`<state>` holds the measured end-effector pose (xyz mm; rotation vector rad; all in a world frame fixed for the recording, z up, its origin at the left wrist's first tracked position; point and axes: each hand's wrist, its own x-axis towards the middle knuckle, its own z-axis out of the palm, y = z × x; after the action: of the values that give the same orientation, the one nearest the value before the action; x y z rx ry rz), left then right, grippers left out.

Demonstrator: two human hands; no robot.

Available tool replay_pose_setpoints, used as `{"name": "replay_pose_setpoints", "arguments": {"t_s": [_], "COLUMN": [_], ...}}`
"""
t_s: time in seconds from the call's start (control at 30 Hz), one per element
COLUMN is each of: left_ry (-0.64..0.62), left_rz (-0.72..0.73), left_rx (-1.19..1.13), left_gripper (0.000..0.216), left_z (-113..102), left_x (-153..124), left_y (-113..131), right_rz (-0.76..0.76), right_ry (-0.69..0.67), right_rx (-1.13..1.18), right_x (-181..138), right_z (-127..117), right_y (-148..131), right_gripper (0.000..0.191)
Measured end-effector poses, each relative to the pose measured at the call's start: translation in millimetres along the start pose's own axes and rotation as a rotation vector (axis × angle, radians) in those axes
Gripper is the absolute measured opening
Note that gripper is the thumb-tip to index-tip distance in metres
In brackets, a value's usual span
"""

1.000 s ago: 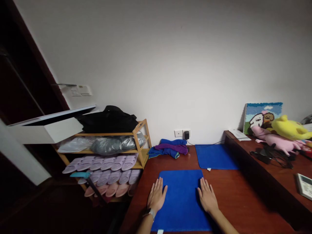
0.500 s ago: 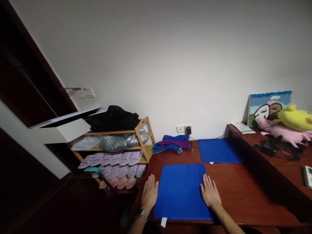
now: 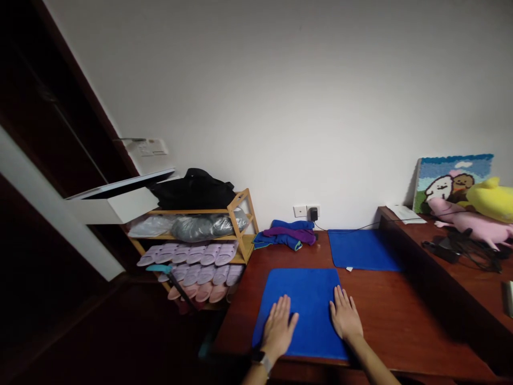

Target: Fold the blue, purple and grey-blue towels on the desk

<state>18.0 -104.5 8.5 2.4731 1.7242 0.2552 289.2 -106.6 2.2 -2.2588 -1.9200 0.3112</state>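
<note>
A blue cloth lies spread flat at the front of the reddish-brown wooden desk. My left hand rests palm down over the cloth's left part, fingers stretched out and thumb apart; a watch is on its wrist. At the cloth's right edge lies my right hand, also flat with fingers extended, partly on the cloth and partly on the wood. Neither hand grips anything. Farther back, a second blue cloth lies flat with a small white tag at its front edge.
Crumpled blue and purple cloths sit by the wall beneath a socket with a black plug. Left stands a wooden rack with slippers and a black bag. A raised surface at right holds plush toys and cables.
My left hand has moved right, from beside the cloth's left edge onto the cloth. My right hand stays at the right edge. The view has shifted slightly.
</note>
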Motion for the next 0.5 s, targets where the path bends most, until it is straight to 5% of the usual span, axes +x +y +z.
{"name": "replay_pose_setpoints", "arguments": {"t_s": [0.1,0.17,0.5], "left_ry": [0.031,0.047,0.107], "left_rz": [-0.139,-0.149,-0.129], "left_rx": [0.047,0.058,0.075], "left_gripper": [0.069,0.069,0.070], "left_z": [-11,-13,-3], "left_x": [-19,-28,-27], "left_y": [-60,-78,-81], "right_rz": [0.001,0.004,-0.034], "right_ry": [0.003,-0.002,0.064], "right_rx": [-0.003,-0.011,0.046], "right_x": [0,0,-36], "right_z": [0,-3,-15], "right_y": [0,-1,-4], "right_gripper": [0.071,0.071,0.070]}}
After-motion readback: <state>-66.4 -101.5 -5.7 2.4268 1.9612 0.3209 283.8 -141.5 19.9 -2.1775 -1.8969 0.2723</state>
